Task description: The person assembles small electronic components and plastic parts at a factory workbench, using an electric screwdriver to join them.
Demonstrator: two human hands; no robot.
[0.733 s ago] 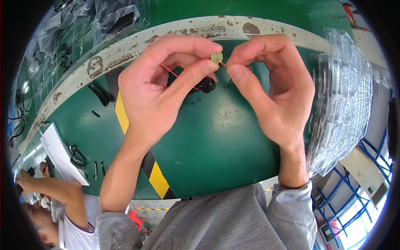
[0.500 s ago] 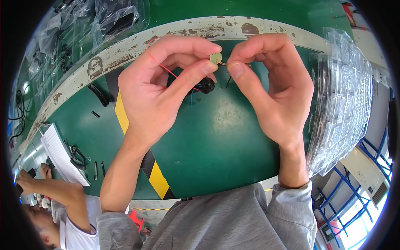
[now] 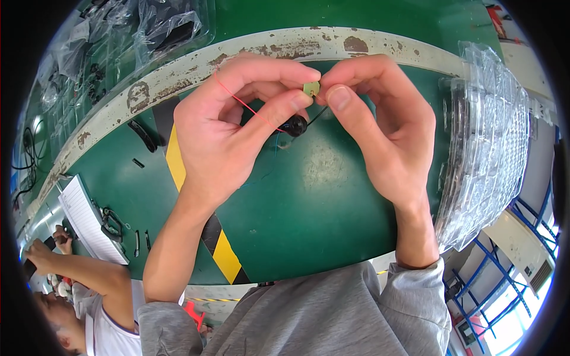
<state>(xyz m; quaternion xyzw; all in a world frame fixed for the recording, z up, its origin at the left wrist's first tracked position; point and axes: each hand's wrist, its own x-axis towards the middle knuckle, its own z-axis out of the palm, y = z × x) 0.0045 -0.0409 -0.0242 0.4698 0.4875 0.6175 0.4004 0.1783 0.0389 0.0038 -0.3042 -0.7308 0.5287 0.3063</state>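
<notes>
Between thumb and forefinger, my left hand [image 3: 222, 124] pinches a small green circuit board [image 3: 311, 88]. Close beside it, the thumb and forefinger of my right hand [image 3: 380, 124] are pressed together at the board's edge; a fine wire seems to be between them, though the fingertips mostly hide it. A thin red wire [image 3: 249, 108] loops over my left hand and runs down to a round black part [image 3: 294, 125] under the fingers. From that part a dark lead [image 3: 317, 115] slants up toward my right fingers. A fine blue wire [image 3: 276, 142] hangs below it.
Stacked clear plastic trays [image 3: 487, 142] stand at the right. A black tool [image 3: 142, 136], a paper pad [image 3: 89, 219] and pliers [image 3: 110, 224] lie to the left on the green table [image 3: 309, 225]. Bagged parts [image 3: 169, 26] sit beyond the worn white ledge [image 3: 285, 47]. A co-worker's arm [image 3: 89, 273] shows lower left.
My right fingertips have come closer to the board, and both hands have shifted slightly. The dark lead now slants up from the black part toward my right fingers. The co-worker's hands moved a little.
</notes>
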